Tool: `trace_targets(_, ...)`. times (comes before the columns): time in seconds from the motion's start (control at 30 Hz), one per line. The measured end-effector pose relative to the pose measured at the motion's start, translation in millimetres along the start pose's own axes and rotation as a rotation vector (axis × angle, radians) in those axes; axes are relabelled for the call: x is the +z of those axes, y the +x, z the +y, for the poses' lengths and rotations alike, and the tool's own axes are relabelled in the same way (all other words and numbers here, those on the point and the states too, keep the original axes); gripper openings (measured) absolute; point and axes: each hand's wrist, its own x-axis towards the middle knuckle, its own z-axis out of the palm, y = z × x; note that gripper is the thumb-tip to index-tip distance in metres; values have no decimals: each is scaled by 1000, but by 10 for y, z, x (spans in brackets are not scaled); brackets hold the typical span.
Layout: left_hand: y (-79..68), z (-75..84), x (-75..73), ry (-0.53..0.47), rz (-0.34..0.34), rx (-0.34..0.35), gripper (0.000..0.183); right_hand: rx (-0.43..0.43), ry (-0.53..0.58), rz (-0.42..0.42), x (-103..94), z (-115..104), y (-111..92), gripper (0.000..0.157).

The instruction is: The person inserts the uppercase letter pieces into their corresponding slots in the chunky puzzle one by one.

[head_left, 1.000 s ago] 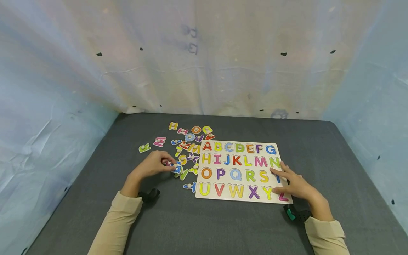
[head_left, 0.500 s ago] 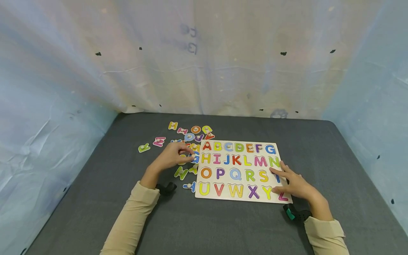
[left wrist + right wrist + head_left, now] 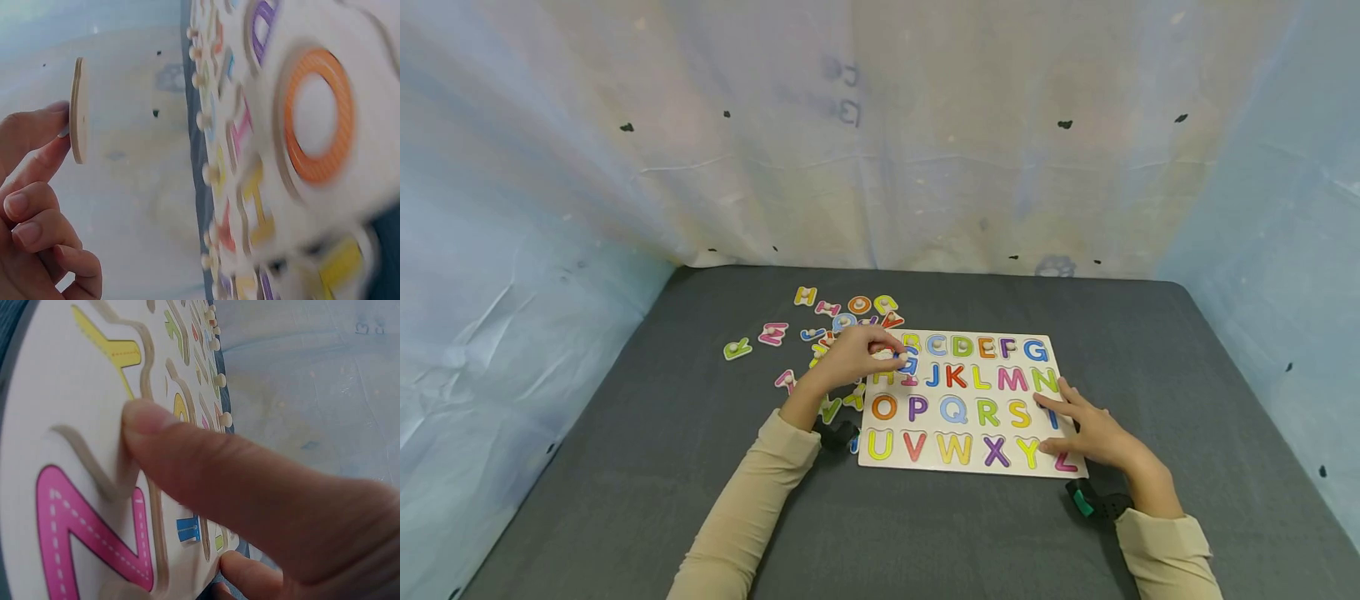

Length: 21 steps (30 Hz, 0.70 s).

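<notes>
Head view, left to right: pale sheeting down the left side of the frame, dark gray tabletop across the lower part. Left of center, loose knobbed letters on the table: green piece furthest left, pink piece up and right of it, yellow H and orange O higher up. More bunched around the left hand; partly covered there, so can't call every letter. Left sleeve beige, lower center-left, black wrist unit under that wrist. Left hand pinches the blue G piece by its knob, over the upper left part of the alphabet board. Left wrist view has the piece edge-on at left, apart from the board, other fingers curled. Board runs from center to right of center, four rows A to Z; knobs show on the C to F pieces, G recess at its upper right corner. Right hand rests on the board's right edge, fingers spread, gripping nothing; thumb touches between Y and Z in the right wrist view. Black-and-green wrist unit and right sleeve, lower right.
</notes>
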Motion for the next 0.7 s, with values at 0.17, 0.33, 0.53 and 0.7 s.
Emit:
trace_targets(0.17,151,107,109,-35,-9,22,17,3,1,-6,-6,-9,-1,85)
trace_targets(0.33,265,200,221,-68,-3,37,19,5,-7,-2,-4,-20,3,84)
trace_targets(0.53,409,303,408,-105,3,-9,18,6,-9,3,-10,-26,1,84)
trace_targets(0.7,536,393,581,-138,-6,-67,19,5,-12,6,-4,-24,-3,83)
